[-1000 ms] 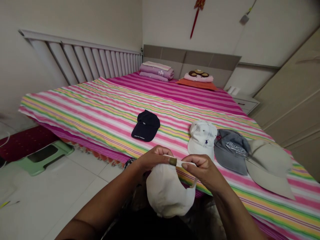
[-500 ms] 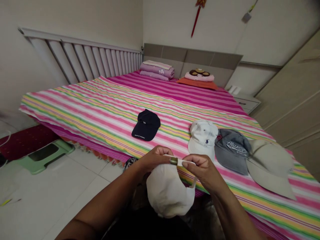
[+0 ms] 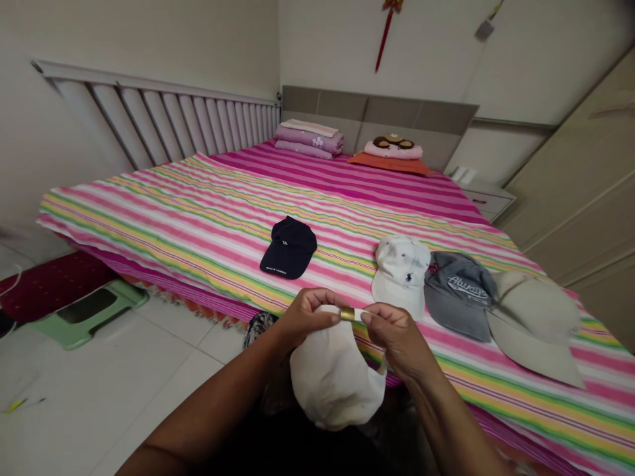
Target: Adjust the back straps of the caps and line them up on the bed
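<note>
Cap strap (image 3: pixel 358 315), close pinch, both hands (image 3: pixel 308 318) (image 3: pixel 397 330)

Just below the frame's centre, we bring our left hand (image 3: pixel 310 316) and right hand (image 3: pixel 399 328) close together, each pinching between thumb and curled fingers. Our left forearm (image 3: pixel 218 387) slants up from the lower left, our right forearm (image 3: pixel 449 400) from the lower right.

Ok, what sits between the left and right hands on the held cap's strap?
In the head view, a brass-coloured buckle on the white strap sits between the left hand and right hand.
</note>
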### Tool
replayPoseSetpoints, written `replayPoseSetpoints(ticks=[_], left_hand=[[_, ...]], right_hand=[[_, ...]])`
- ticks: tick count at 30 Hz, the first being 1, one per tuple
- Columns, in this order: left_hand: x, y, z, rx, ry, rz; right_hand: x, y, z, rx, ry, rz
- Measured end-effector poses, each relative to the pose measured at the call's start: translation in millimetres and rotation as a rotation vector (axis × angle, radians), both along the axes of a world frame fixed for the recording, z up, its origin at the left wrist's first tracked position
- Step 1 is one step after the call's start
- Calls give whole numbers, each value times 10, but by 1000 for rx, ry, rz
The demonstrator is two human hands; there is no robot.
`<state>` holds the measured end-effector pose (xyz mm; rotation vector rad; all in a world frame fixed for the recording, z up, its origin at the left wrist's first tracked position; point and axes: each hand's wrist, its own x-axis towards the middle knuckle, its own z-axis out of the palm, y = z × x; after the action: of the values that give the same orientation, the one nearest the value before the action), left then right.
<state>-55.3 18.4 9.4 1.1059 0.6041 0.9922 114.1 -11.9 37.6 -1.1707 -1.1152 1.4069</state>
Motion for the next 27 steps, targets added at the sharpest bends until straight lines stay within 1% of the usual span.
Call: replayPoseSetpoints(ticks=[2, 6, 8, 10, 12, 17, 20, 27], left_hand=[[0, -13, -9, 42, 39, 13], [29, -35, 3, 172, 176, 148], [38, -41, 21, 262, 221, 192], [39, -43, 38, 351, 243, 214], [38, -45, 43, 398, 242, 223], [48, -65, 21, 393, 169, 233], [62, -74, 15, 398, 162, 233], [96, -51, -5, 315, 116, 188]], right_hand=[[-18, -9, -24, -17, 41, -15], [-48, -23, -50, -21, 87, -27], [-48, -27, -52, -12, 85, -16], [-39, -32, -47, -4, 62, 1], [-32, -40, -42, -2, 46, 11], [-38, -58, -57, -18, 73, 16], [-48, -61, -84, -11, 97, 27], [-91, -78, -114, -56, 230, 72]])
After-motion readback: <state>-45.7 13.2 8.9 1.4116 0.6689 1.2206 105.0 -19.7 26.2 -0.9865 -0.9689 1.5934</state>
